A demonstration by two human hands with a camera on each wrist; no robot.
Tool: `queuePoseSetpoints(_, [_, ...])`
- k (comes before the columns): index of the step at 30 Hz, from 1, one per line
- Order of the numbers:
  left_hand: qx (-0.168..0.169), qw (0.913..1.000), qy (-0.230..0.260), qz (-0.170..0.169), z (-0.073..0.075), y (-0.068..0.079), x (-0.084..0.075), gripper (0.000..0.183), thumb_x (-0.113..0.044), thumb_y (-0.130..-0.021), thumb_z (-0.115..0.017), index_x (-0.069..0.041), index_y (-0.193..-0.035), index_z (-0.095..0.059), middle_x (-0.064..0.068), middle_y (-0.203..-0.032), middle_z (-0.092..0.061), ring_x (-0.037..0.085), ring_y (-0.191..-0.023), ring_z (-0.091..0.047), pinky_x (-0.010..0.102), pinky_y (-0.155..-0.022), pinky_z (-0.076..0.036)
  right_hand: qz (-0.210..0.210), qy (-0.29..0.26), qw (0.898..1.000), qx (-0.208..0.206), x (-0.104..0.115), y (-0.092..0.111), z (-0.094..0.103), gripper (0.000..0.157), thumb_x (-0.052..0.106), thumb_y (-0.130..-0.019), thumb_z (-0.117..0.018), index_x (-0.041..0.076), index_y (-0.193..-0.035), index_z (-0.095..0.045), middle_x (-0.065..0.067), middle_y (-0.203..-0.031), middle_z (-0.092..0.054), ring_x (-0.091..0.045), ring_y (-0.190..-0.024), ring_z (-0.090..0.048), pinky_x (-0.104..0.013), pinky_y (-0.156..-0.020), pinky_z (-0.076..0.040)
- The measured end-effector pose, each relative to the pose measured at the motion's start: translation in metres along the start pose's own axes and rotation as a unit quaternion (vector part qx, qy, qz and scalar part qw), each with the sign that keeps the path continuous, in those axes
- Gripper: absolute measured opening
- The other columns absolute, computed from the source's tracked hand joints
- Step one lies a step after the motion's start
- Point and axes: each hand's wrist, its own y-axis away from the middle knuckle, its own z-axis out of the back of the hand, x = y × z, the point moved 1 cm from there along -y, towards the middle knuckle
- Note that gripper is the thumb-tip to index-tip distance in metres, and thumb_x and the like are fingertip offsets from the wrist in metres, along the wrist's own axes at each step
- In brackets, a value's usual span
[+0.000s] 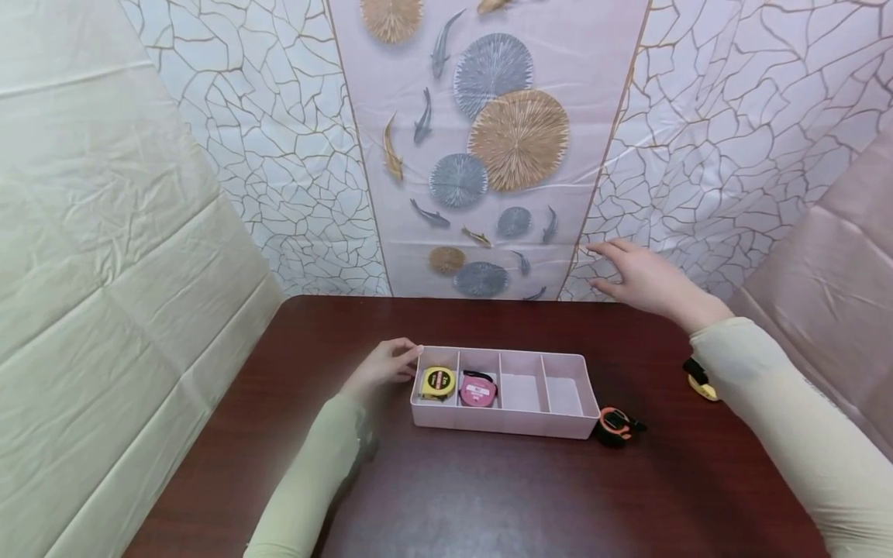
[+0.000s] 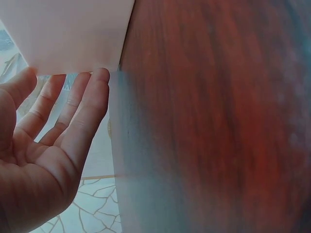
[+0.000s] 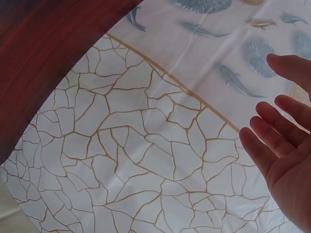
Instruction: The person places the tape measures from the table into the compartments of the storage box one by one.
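Observation:
My left hand (image 1: 385,366) is at the left end of a pale pink divided box (image 1: 502,421). In the left wrist view its fairly straight fingers (image 2: 85,114) touch the edge of the box's end wall (image 2: 73,36). A yellow tape measure (image 1: 438,383) lies in the leftmost compartment, a pink tape measure (image 1: 478,390) in the one beside it. My right hand (image 1: 652,283) is raised above the table's far right side, fingers spread and holding nothing. Against the box's right front corner sits a black and orange tape measure (image 1: 615,427).
A yellow and black object (image 1: 701,381), partly hidden by my right sleeve, lies on the right of the dark wooden table (image 1: 488,496). Behind the table hangs a patterned cloth (image 1: 307,155). More cloth hangs at the left (image 1: 105,294) and right sides.

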Motion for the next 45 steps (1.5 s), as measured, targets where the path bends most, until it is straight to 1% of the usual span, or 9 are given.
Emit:
queuePoseSetpoints(7, [0.015,0.9997,0.012,-0.018,-0.001,0.001,-0.001,0.031,-0.029,-0.103,-0.06,-0.001,-0.114,-0.063,0.016,-0.108,-0.068,0.027,-0.089,-0.072,0.04,-0.084,-0.061,-0.006,-0.016,1.0,-0.019,-0.006,0.006,0.002,0.061,0.019,-0.093,-0.073,-0.002,-0.144,-0.048,-0.029,-0.131,-0.055,-0.049,-0.118,-0.055,-0.064,-0.097,-0.046])
queuePoseSetpoints(10, [0.012,0.9997,0.012,-0.018,-0.001,0.002,-0.001,0.03,-0.028,-0.103,-0.06,0.0,-0.114,-0.063,0.016,-0.107,-0.068,0.026,-0.087,-0.072,0.041,-0.083,-0.061,-0.017,-0.018,0.999,-0.02,-0.009,0.008,0.003,0.062,0.019,-0.093,-0.073,-0.001,-0.145,-0.047,-0.028,-0.131,-0.054,-0.049,-0.118,-0.055,-0.065,-0.096,-0.045])
queuePoseSetpoints(16, [0.008,0.9998,0.015,-0.013,-0.001,0.003,-0.001,0.031,-0.028,-0.103,-0.061,0.001,-0.114,-0.064,0.016,-0.107,-0.069,0.026,-0.086,-0.072,0.04,-0.082,-0.061,-0.044,-0.02,0.999,-0.019,-0.015,0.012,0.003,0.061,0.024,-0.095,-0.071,0.004,-0.147,-0.046,-0.028,-0.139,-0.05,-0.05,-0.123,-0.052,-0.068,-0.096,-0.044])
queuePoseSetpoints(24, [0.007,0.9999,0.004,-0.007,0.0,0.002,0.0,0.03,-0.03,-0.103,-0.061,-0.002,-0.113,-0.065,0.015,-0.108,-0.069,0.026,-0.088,-0.072,0.04,-0.083,-0.061,-0.045,-0.04,0.998,-0.031,-0.024,0.02,0.001,0.061,0.022,-0.096,-0.07,-0.001,-0.146,-0.046,-0.03,-0.141,-0.048,-0.051,-0.127,-0.047,-0.066,-0.104,-0.039])
queuePoseSetpoints(30, [0.01,0.9999,0.003,-0.008,0.0,0.0,0.001,0.031,-0.03,-0.102,-0.061,-0.001,-0.113,-0.065,0.015,-0.107,-0.07,0.026,-0.088,-0.072,0.041,-0.083,-0.061,-0.06,-0.047,0.997,-0.033,-0.03,0.025,-0.001,0.063,0.029,-0.097,-0.069,-0.001,-0.147,-0.045,-0.03,-0.142,-0.047,-0.051,-0.128,-0.046,-0.067,-0.104,-0.038])
queuePoseSetpoints(34, [0.008,0.9999,0.002,-0.007,0.0,0.0,0.0,0.03,-0.03,-0.103,-0.061,-0.002,-0.113,-0.065,0.015,-0.107,-0.07,0.026,-0.088,-0.072,0.04,-0.083,-0.061,-0.062,-0.048,0.996,-0.038,-0.034,0.027,-0.005,0.062,0.03,-0.098,-0.068,-0.001,-0.147,-0.045,-0.03,-0.142,-0.047,-0.051,-0.128,-0.045,-0.068,-0.104,-0.037])
queuePoseSetpoints(39, [0.007,0.9999,0.0,-0.01,0.0,-0.001,0.0,0.03,-0.031,-0.103,-0.06,-0.002,-0.114,-0.065,0.015,-0.108,-0.07,0.026,-0.089,-0.072,0.04,-0.083,-0.061,-0.075,-0.057,0.995,-0.045,-0.04,0.032,-0.015,0.061,0.024,-0.097,-0.068,-0.002,-0.147,-0.045,-0.031,-0.144,-0.047,-0.052,-0.131,-0.041,-0.069,-0.105,-0.034])
queuePoseSetpoints(45, [0.008,1.0,0.004,-0.004,0.0,-0.004,0.002,0.03,-0.031,-0.102,-0.062,-0.003,-0.113,-0.066,0.014,-0.107,-0.07,0.025,-0.088,-0.072,0.039,-0.083,-0.061,-0.076,-0.074,0.992,-0.067,-0.046,0.038,-0.026,0.057,0.021,-0.097,-0.067,-0.002,-0.145,-0.047,-0.03,-0.141,-0.049,-0.051,-0.128,-0.045,-0.068,-0.103,-0.036])
